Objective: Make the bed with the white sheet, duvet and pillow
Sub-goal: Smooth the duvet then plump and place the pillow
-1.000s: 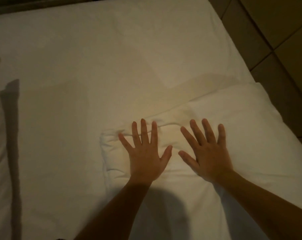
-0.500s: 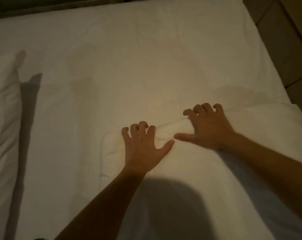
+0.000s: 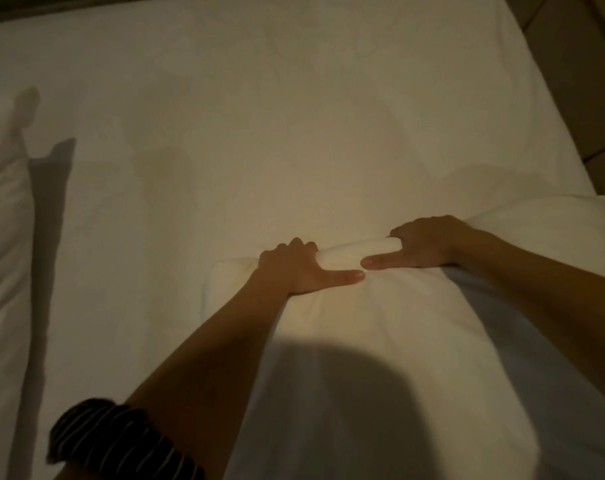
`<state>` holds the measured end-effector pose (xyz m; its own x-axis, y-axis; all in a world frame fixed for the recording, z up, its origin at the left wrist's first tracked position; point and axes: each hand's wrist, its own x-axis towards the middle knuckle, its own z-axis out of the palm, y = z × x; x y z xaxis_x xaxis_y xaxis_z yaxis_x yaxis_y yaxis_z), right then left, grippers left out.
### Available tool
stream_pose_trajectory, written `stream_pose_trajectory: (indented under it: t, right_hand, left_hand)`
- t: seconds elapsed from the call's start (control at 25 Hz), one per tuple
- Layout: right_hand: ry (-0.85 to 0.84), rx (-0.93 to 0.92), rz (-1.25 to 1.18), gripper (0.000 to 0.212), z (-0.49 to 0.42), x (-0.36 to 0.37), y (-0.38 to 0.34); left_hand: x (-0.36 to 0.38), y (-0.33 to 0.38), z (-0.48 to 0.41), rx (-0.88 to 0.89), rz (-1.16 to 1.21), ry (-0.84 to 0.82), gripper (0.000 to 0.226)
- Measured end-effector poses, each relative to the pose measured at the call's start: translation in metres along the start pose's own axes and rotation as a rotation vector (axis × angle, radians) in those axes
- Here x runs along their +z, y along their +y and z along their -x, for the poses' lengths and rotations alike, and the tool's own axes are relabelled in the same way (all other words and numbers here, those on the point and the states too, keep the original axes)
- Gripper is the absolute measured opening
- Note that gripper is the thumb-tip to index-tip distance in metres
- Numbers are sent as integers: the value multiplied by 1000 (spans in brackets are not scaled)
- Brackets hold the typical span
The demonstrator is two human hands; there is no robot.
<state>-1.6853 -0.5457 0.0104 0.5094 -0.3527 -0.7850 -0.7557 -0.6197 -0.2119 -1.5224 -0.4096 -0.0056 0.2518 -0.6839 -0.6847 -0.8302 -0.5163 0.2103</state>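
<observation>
Nearest, by the near edge of the bed point(image 3: 533, 109): a dark striped sleeve point(image 3: 121, 441) bunched on the left forearm. Beyond it, leaning over the white duvet point(image 3: 398, 341), heaped on the near right part of the bed and spilling past the right edge. Long axis across the bed, left to right, far edge slanting a little farther away toward the right, rounded corner pointing left, just left of the left hand point(image 3: 294, 268). Gripping that far edge with both hands, the right hand point(image 3: 429, 244) close beside the left: fingers curled round a raised roll of fabric, thumbs flat on top, pointing at each other, tips almost touching. Farther out, flat white sheet point(image 3: 259, 116) up to the far edge. Along the left edge, a pillow point(image 3: 3, 237), long axis near to far. Off the right edge, floor point(image 3: 571, 81). A second ago: palms flat, fingers spread on the duvet. Half a second ago: fingers only hooking the edge. Now closed fully round it, fabric gathered up between the hands.
</observation>
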Motion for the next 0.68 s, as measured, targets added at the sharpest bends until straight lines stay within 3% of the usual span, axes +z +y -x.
stream_pose_trajectory:
  t: [0.12,0.24,0.32,0.52,0.68]
  right_hand:
    - [26,-23,16,94,0,4,-2]
    - [71,-8,69,93,4,3,-2]
    - [83,-2,97,93,6,3,-3]
    - [94,16,113,94,2,5,-2]
    - [60,32,102,99,2,5,-5]
  left_hand:
    - [1,1,-3,8,12,-65,106]
    - [-10,-2,-14,-7,251,-312,110]
    - [-14,0,-18,-23,309,-392,115]
    - [-5,0,-12,-5,328,-268,96]
    - [-6,2,-4,15,297,-241,93]
